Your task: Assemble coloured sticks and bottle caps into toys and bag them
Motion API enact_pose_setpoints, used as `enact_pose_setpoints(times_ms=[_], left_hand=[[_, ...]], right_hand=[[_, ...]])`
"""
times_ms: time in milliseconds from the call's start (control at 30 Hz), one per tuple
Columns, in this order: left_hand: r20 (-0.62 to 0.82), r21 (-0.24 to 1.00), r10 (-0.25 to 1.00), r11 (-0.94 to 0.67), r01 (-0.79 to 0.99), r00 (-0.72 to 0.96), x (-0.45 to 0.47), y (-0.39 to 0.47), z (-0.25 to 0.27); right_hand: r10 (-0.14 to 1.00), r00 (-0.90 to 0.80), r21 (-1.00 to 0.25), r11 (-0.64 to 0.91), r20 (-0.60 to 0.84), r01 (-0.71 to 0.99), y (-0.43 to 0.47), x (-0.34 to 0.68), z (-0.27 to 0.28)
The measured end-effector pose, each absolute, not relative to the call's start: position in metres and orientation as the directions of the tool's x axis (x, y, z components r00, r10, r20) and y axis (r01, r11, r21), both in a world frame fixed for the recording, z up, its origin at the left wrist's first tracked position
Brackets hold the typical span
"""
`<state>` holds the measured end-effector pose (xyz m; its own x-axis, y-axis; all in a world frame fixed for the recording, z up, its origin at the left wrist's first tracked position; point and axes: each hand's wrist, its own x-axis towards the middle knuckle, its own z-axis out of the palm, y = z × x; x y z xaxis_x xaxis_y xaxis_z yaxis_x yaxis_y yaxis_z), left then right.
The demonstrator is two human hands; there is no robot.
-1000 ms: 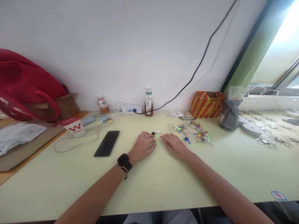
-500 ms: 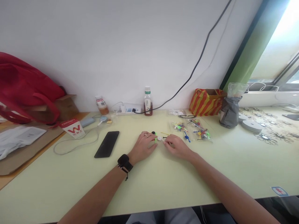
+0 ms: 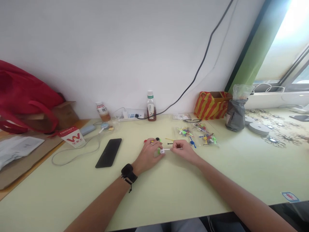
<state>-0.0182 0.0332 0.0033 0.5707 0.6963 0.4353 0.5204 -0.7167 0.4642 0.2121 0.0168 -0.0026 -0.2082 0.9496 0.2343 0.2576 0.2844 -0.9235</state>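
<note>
A small white plastic piece (image 3: 162, 151) with a round end and a thin stem lies between my hands, low over the table. The round end is at the fingertips of my left hand (image 3: 148, 152), pinched between thumb and fingers. My right hand (image 3: 183, 151) has its fingertips closed on the far end of the stem. Against my left fingers shows a green piece, partly hidden by them. Just beyond that hand lie a black round piece (image 3: 157, 139) and a red one (image 3: 145, 140). A yellow stick and a black stick (image 3: 170, 143) lie close to my right fingers.
Right of my hands are a blue piece (image 3: 191, 142) and several bags of coloured plastic parts (image 3: 209, 139). A phone (image 3: 108, 153) lies to the left, near a cable and a paper box (image 3: 73, 138). Bottles (image 3: 151, 108), a power strip and a striped bag (image 3: 211, 104) line the wall.
My hands have drawn the white piece slightly nearer to me, and more of its stem shows. My right hand is a little farther from my left. The view has shifted slightly.
</note>
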Motion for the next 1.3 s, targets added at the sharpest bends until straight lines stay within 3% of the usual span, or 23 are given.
enact_pose_setpoints(times_ms=[100,233,433,600,700,933,1133,1300], left_hand=[[0.441,0.527,0.741,-0.67,0.522,0.506,-0.019,0.031,0.007],[0.438,0.662,0.807,-0.587,0.466,0.396,-0.017,0.036,0.009],[0.287,0.929,0.917,-0.337,0.152,0.277,-0.002,0.043,0.001],[0.251,0.965,0.948,-0.261,0.025,0.198,-0.008,0.04,-0.003],[0.245,0.969,0.947,-0.248,-0.012,0.207,-0.012,0.039,-0.002],[0.193,0.98,0.942,-0.201,0.003,0.273,-0.01,0.04,-0.006],[0.219,0.973,0.939,-0.231,0.012,0.265,-0.011,0.039,-0.009],[0.229,0.971,0.936,-0.24,0.01,0.267,-0.012,0.04,-0.012]], right_hand=[[0.977,-0.063,-0.967,0.212,0.205,0.14,0.019,0.215,0.005],[0.989,-0.005,-0.989,0.147,0.147,-0.024,0.021,0.211,0.015],[0.995,-0.054,-0.993,0.085,0.09,-0.085,0.033,0.197,0.015],[0.99,0.055,-0.976,0.137,0.129,-0.172,0.032,0.199,0.005],[0.984,0.013,-0.961,0.179,0.18,-0.213,0.024,0.201,0.006],[0.954,-0.283,-0.993,0.075,0.097,-0.087,0.013,0.196,-0.003],[0.927,-0.255,-0.915,0.335,0.276,0.226,0.009,0.194,-0.006],[0.909,-0.301,-0.886,0.373,0.289,0.276,0.001,0.192,-0.002]])
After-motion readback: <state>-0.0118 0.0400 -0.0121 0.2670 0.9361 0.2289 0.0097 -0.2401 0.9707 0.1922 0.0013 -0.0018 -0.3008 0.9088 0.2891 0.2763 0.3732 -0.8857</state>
